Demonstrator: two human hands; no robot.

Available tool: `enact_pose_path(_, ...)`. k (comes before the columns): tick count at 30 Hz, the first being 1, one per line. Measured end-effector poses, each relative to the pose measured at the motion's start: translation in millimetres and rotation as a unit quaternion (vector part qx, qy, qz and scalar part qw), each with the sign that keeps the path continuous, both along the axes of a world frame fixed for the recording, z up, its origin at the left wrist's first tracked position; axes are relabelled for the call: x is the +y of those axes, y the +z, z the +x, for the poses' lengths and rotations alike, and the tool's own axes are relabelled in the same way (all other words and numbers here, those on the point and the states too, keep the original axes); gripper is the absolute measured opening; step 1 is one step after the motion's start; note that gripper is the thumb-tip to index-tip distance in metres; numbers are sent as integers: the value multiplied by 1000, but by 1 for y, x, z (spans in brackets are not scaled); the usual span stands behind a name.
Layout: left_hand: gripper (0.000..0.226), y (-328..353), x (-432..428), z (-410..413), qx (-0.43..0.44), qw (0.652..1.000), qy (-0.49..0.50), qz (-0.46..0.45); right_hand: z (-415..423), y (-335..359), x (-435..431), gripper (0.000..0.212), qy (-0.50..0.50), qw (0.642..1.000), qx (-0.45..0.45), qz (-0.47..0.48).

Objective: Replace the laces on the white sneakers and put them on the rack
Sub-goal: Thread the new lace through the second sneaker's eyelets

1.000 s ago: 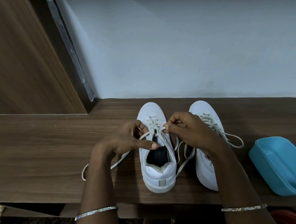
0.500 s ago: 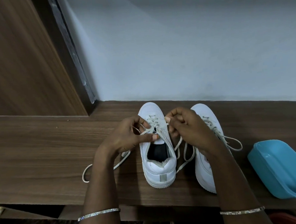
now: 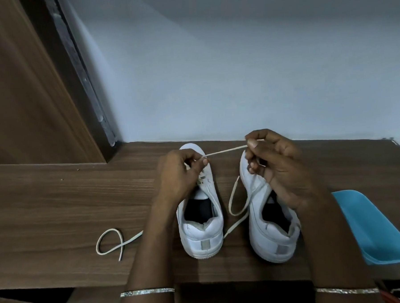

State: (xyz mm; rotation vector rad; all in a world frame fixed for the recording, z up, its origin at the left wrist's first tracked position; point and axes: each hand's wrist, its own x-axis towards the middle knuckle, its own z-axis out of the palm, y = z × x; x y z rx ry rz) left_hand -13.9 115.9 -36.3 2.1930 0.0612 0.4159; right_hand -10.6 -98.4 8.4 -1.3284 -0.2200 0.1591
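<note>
Half a second back, working with both hands bunched together over the eyelets of the white low-top sneaker (image 3: pixel 203 232) on the left; now drawn apart. Pinching the cream flat shoelace (image 3: pixel 226 150) between thumb and forefinger of the right hand (image 3: pixel 276 168), raised over the toe of the second white sneaker (image 3: pixel 265 231). Pinching the same lace close above the eyelets with the left hand (image 3: pixel 179 173), thumb against curled fingers. Stretched taut between the two pinches, running left to right and rising slightly. Judged as a length just pulled through an eyelet. Cannot tell whether lacing up or stripping out. Either way, lace work on this shoe not yet finished, racking not yet begun.

Standing side by side near the middle of the brown wood-grain bench (image 3: pixel 58 205), upright on their soles. Long axes running front to back, toes toward the back edge and the pale wall (image 3: pixel 236 68), heels toward the front edge.

Trailing out from under the left forearm, a loose tail (image 3: pixel 123 244) curled in a loop toward the front-left of the bench. More slack looped between the two shoes. Lying at the right edge of the bench, a blue plastic tub (image 3: pixel 372 225), just beside the second sneaker and clear of the lace.
</note>
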Motion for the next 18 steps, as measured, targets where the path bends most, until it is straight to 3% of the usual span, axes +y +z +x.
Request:
enact_pose_path(4,13,-7,0,-2,63,985,157,-18,3,4,-20,10,-71,991,18,115)
enact_pose_path(7,14,-9,0,-3,106,975,194,-27,5,3,-30,10,-114,980,26,162)
enact_pose_path(9,21,-5,-2,-2,69,986,146,-30,5,3,-31,10,-116,982,15,146)
enact_pose_path(11,45,3,-7,-2,-2,999,43,2,3,4,-23,14,-90,991,-3,102)
enact_pose_path(13,50,14,-18,-4,-48,996,-78,7,-1,4,-10,15,-54,998,-15,41)
enact_pose_path(15,36,19,-28,-5,-84,983,-161,-6,-3,2,3,14,-10,1000,-26,-10)
enact_pose_path(18,11,15,-29,-2,-110,979,-168,-17,-4,-2,14,14,29,998,-33,-53)
